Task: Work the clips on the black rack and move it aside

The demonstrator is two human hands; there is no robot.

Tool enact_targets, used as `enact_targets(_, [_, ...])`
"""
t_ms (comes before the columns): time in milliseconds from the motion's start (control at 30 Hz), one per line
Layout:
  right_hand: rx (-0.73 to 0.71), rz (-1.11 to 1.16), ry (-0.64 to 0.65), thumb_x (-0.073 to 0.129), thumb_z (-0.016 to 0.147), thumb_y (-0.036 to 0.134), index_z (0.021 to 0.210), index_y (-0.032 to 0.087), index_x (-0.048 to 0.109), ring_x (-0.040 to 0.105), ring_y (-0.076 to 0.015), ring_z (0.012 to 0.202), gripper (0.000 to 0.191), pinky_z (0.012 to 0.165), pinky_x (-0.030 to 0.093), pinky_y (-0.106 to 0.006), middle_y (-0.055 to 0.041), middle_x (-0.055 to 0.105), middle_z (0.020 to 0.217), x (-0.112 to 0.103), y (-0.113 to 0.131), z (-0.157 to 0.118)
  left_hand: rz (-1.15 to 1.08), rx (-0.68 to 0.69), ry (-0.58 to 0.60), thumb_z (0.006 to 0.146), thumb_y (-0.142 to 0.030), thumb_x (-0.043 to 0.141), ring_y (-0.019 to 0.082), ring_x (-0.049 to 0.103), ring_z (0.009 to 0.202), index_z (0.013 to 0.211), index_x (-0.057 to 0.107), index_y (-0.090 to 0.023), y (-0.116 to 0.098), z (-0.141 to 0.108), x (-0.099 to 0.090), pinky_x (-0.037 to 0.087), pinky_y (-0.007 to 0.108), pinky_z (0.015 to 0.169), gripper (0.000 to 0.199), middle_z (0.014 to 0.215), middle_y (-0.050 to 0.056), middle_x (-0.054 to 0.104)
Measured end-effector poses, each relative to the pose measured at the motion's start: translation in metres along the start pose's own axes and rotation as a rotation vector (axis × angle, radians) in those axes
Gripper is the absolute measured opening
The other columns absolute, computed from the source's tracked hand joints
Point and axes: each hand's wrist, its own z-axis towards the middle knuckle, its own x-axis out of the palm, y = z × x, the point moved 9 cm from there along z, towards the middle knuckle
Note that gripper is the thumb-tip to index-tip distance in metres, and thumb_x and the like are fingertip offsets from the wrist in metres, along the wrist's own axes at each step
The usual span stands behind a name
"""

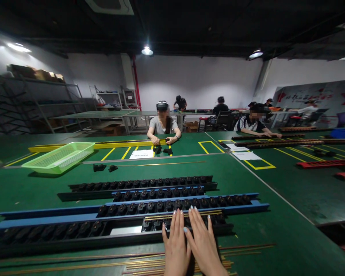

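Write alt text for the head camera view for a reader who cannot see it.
The left hand and right hand rest on thin gold-coloured rods lying across a long black rack on a green table. More rods lie below the hands, with a green plastic basket and a seated person farther off.

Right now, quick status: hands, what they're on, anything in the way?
Left hand and right hand flat, side by side. Fingertips at thin brass rods across black slotted rack. Blue rail just beyond. Loose rods below rack.
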Motion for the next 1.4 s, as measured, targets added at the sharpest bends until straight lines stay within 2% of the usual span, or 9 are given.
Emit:
enact_targets(167, [0.077, -0.005, -0.111, 0.020, 0.098, 0.045, 0.146, 0.021, 0.024, 0.027, -0.0216, 0.140, 0.054, 0.113, 0.018, -0.059, -0.0049, 0.030, 0.151, -0.007, -0.025, -0.001, 0.005, -0.012, 0.034, 0.086, -0.018, 0.038, 0.017, 0.028, 0.139, 0.147, 0.019, -0.022, 0.000, 0.002, -0.003, 0.022, 0.044, 0.111, 0.064, 0.151, 0.004, 0.035])
enact_targets(267, [0.074, -0.049, -0.116, 0.024, 0.096, 0.048, 0.146, 0.019, 0.027, 0.029, -0.0241, 0.139, 0.057, 0.112, 0.018, -0.060, -0.0067, 0.031, 0.150, -0.004, -0.029, -0.002, -0.007, -0.014, 0.042, 0.087, -0.019, 0.038, 0.017, 0.027, 0.139, 0.148, 0.018, -0.022, 0.000, 0.002, -0.002, 0.026, 0.044, 0.109, 0.064, 0.151, 0.003, 0.034])
enact_targets(467, [0.051, -0.068, -0.122, 0.025, 0.096, 0.049, 0.146, 0.021, 0.027, 0.030, -0.0232, 0.139, 0.057, 0.112, 0.021, -0.057, -0.0069, 0.032, 0.150, -0.006, -0.027, -0.003, -0.006, -0.013, 0.033, 0.088, -0.019, 0.038, 0.016, 0.026, 0.140, 0.148, 0.018, -0.022, 0.000, 0.001, 0.000, 0.025, 0.043, 0.110, 0.063, 0.152, 0.001, 0.033])
enact_targets(667, [0.083, -0.100, -0.192, 0.027, 0.096, 0.046, 0.146, 0.018, 0.026, 0.030, -0.0226, 0.139, 0.058, 0.113, 0.018, -0.057, -0.0072, 0.032, 0.150, -0.009, -0.038, -0.008, 0.007, -0.005, 0.036, 0.087, -0.018, 0.037, 0.016, 0.024, 0.141, 0.148, 0.019, -0.021, 0.000, 0.001, 0.001, 0.024, 0.042, 0.110, 0.063, 0.152, 0.002, 0.033])
enact_targets(933, [0.071, -0.097, -0.184, 0.027, 0.096, 0.045, 0.146, 0.021, 0.027, 0.032, -0.0226, 0.138, 0.056, 0.112, 0.022, -0.055, -0.0073, 0.034, 0.149, -0.007, -0.039, -0.010, 0.008, 0.008, 0.014, 0.087, -0.019, 0.039, 0.017, 0.028, 0.139, 0.148, 0.016, -0.021, -0.001, 0.002, -0.002, 0.024, 0.041, 0.111, 0.065, 0.149, 0.003, 0.039])
enact_targets(1100, [0.085, -0.085, -0.173, 0.025, 0.097, 0.043, 0.146, 0.019, 0.028, 0.030, -0.0207, 0.139, 0.055, 0.113, 0.021, -0.053, -0.0064, 0.033, 0.150, -0.007, -0.040, -0.009, -0.005, 0.003, 0.019, 0.088, -0.019, 0.039, 0.017, 0.027, 0.139, 0.148, 0.016, -0.021, -0.001, 0.002, 0.000, 0.022, 0.043, 0.113, 0.065, 0.150, 0.004, 0.037])
enact_targets(1233, [0.127, -0.108, -0.249, 0.023, 0.096, 0.044, 0.147, 0.017, 0.026, 0.028, -0.0211, 0.140, 0.058, 0.114, 0.018, -0.053, -0.0075, 0.033, 0.150, -0.009, -0.044, -0.011, -0.006, -0.002, 0.019, 0.087, -0.018, 0.039, 0.018, 0.027, 0.140, 0.148, 0.016, -0.020, -0.001, 0.001, -0.001, 0.022, 0.042, 0.113, 0.065, 0.150, 0.005, 0.037])
enact_targets(1400, [0.171, -0.179, -0.337, 0.019, 0.095, 0.048, 0.144, 0.012, 0.033, 0.033, -0.0249, 0.137, 0.062, 0.112, 0.016, -0.057, -0.0107, 0.036, 0.148, -0.005, -0.049, -0.014, 0.002, -0.002, 0.031, 0.087, -0.017, 0.038, 0.016, 0.024, 0.141, 0.148, 0.016, -0.021, -0.001, 0.001, -0.001, 0.021, 0.042, 0.112, 0.064, 0.151, 0.002, 0.034])
